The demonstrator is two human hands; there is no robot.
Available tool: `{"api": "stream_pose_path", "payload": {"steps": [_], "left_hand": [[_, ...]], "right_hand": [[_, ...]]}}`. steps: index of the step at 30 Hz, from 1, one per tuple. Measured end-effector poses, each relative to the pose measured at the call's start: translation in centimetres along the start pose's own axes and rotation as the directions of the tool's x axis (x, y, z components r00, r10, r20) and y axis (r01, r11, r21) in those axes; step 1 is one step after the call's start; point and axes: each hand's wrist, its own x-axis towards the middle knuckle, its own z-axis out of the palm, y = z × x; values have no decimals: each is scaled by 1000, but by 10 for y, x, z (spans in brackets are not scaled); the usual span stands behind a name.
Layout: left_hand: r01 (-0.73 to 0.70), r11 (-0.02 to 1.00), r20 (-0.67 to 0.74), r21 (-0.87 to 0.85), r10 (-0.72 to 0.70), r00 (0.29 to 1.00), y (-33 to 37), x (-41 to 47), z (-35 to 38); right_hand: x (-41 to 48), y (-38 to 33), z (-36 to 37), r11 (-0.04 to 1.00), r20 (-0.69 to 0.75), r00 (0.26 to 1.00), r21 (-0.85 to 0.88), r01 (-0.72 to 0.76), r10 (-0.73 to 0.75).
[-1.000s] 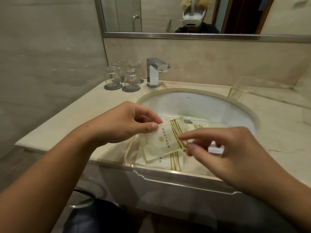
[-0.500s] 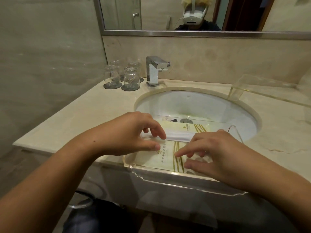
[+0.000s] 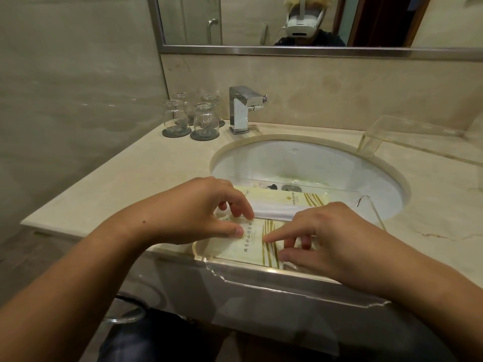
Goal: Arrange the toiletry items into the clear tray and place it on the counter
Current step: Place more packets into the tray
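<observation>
A clear tray [image 3: 264,275] rests across the front of the sink [image 3: 308,163], overhanging the counter edge. Inside lie cream toiletry packets with gold stripes: a flat one [image 3: 257,246] at the front and a longer one [image 3: 287,201] behind it. My left hand [image 3: 198,212] presses the flat packet's left edge with thumb and fingertips. My right hand [image 3: 326,239] touches its right side, index finger stretched onto the stripes. Both hands cover part of the packets.
Several upturned glasses [image 3: 192,118] on dark coasters stand at the back left beside a chrome faucet [image 3: 241,108]. A second clear acrylic stand [image 3: 392,137] sits at the back right of the beige counter [image 3: 130,178]. A mirror hangs above.
The packet I held up between both hands a second ago now lies flat in the tray's front, and both hands have come down onto it.
</observation>
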Motion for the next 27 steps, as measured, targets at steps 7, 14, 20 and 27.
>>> {"api": "stream_pose_path", "payload": {"steps": [7,14,20,27], "left_hand": [[-27,1000,-28,10,27,999,-5,1,1],[-49,999,-135,-7,47,990,-6,10,-5],[-75,994,-293,-81,48,955,-19,43,-14],[-4,946,-339,-324,-112,934,-60,93,-10]], "right_hand": [[-2,2,-1,1000,-1,1000,20,16,-16],[1,11,-18,999,-143,989,22,31,-28],[21,42,-50,992,-333,943,114,57,-16],[51,109,-55,975,-345,927,207,-79,148]]}}
